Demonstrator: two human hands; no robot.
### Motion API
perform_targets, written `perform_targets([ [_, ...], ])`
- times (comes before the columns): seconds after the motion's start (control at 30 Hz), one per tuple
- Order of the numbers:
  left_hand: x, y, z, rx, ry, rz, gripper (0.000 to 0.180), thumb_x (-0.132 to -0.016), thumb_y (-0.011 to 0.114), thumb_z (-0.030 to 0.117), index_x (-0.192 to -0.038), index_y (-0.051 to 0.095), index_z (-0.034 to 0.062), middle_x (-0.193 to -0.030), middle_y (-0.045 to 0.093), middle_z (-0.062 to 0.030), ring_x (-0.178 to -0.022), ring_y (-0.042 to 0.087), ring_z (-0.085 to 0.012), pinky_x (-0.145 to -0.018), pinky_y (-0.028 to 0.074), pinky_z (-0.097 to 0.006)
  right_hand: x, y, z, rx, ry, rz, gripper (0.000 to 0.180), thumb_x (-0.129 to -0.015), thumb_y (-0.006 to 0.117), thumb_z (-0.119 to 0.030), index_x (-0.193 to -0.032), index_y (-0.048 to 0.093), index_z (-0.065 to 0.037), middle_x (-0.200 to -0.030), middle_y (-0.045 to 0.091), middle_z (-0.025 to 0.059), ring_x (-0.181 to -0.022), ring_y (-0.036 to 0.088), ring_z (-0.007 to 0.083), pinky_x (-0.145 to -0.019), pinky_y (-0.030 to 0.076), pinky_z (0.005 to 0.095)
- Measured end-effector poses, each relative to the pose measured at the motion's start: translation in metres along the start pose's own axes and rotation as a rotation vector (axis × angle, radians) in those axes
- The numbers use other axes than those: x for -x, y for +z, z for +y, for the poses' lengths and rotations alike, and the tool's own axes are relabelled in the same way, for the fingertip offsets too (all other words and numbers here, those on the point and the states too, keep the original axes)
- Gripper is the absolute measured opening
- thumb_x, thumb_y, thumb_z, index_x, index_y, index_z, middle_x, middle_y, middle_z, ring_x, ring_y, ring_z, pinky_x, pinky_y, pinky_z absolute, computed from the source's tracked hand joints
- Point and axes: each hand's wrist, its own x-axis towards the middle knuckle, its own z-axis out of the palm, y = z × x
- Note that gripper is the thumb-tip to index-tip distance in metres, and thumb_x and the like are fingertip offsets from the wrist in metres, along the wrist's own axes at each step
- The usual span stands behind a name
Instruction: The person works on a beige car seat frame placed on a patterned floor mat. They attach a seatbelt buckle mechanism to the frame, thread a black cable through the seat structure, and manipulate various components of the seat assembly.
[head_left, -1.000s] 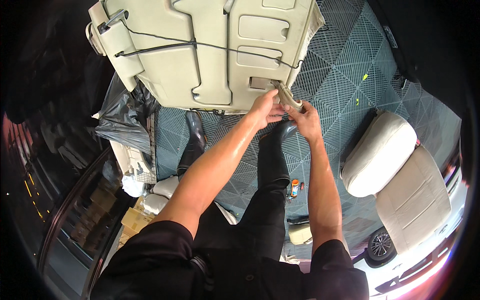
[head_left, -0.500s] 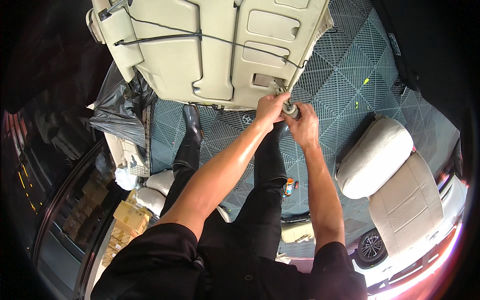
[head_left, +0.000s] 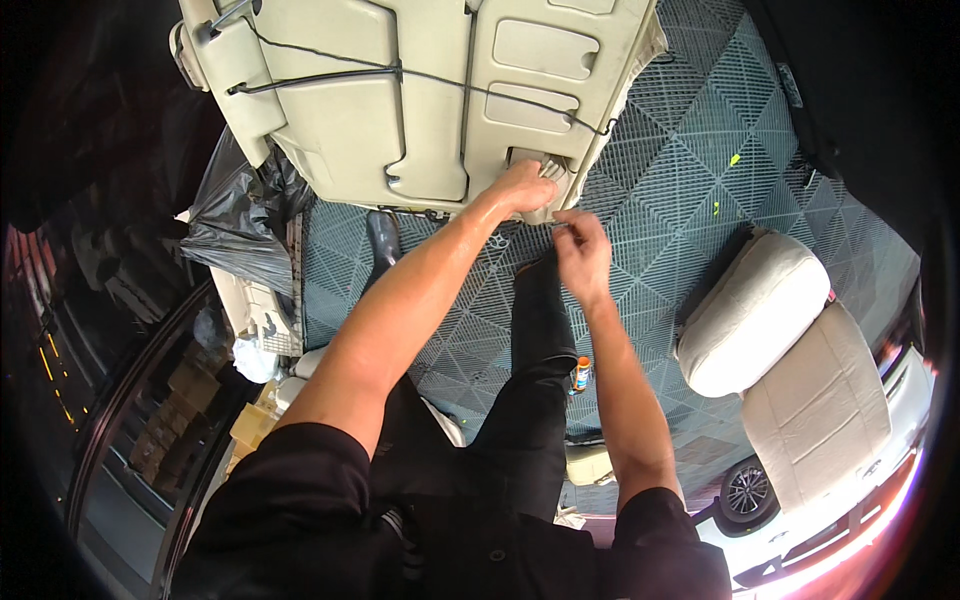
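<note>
My left hand [head_left: 522, 190] flat, pressing small fitting [head_left: 540, 165] at near edge of beige car roof lining [head_left: 420, 100]. Right hand [head_left: 582, 250] just beside, fingers pinched, maybe tiny part. Step: working fitting. Next needs steady pinch.

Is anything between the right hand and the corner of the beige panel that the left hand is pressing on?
Nothing visible. The right hand hangs just below the beige panel corner, beside the left hand; only open air over the grey floor tiles separates them.
</note>
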Motion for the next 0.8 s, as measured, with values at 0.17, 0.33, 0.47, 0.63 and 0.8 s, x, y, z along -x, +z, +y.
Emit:
perform_targets([
  [0.17,-0.004,0.005,-0.004,-0.303,0.059,0.018,0.047,-0.075,0.063,0.022,-0.11,0.06,-0.0092,-0.102,0.067,-0.0294,-0.099,0.066,-0.0389,-0.084,0.051,-0.042,-0.046,-0.008,0.024,0.084,0.013,0.017,0.032,-0.089,0.062,-0.005,-0.121,0.062,-0.002,-0.105,0.064,0.0108,-0.084,0.063,0.0167,-0.077,0.053,0.0307],
  [0.33,0.0,0.008,-0.002,-0.272,0.059,0.031,0.061,-0.072,0.071,0.025,-0.118,0.054,-0.0119,-0.107,0.065,-0.0302,-0.104,0.065,-0.0386,-0.088,0.051,-0.042,-0.07,-0.007,0.009,0.118,-0.062,-0.131,0.036,-0.087,0.063,-0.01,-0.122,0.062,-0.006,-0.109,0.064,0.016,-0.09,0.064,0.0295,-0.085,0.051,0.0377],
  [0.47,0.016,0.021,-0.001,-0.257,0.062,0.193,0.074,-0.069,0.077,0.031,-0.122,0.052,-0.0127,-0.107,0.066,-0.0292,-0.104,0.065,-0.0379,-0.087,0.051,-0.041,-0.069,-0.002,0.031,0.009,0.198,-0.046,0.036,-0.091,0.061,-0.019,-0.122,0.062,-0.002,-0.104,0.067,0.017,-0.092,0.065,0.0266,-0.084,0.051,0.035],
  [0.63,0.017,0.013,-0.021,-0.14,0.102,0.214,0.07,-0.072,0.077,0.028,-0.126,0.052,-0.008,-0.107,0.067,-0.0271,-0.102,0.065,-0.0367,-0.087,0.052,-0.04,-0.05,0.004,0.028,-0.173,0.34,-0.105,0.039,-0.092,0.061,-0.023,-0.121,0.061,0.003,-0.099,0.068,0.0135,-0.081,0.067,0.0189,-0.076,0.052,0.0309],
  [0.8,0.016,-0.006,-0.039,-0.225,0.192,0.293,0.062,-0.075,0.074,0.019,-0.127,0.053,-0.0078,-0.111,0.065,-0.0272,-0.104,0.063,-0.0383,-0.09,0.051,-0.041,-0.04,0.021,0.026,-0.258,0.392,-0.138,0.038,-0.096,0.059,-0.024,-0.124,0.058,0.003,-0.096,0.066,0.0066,-0.077,0.063,0.0126,-0.066,0.048,0.0252],
])
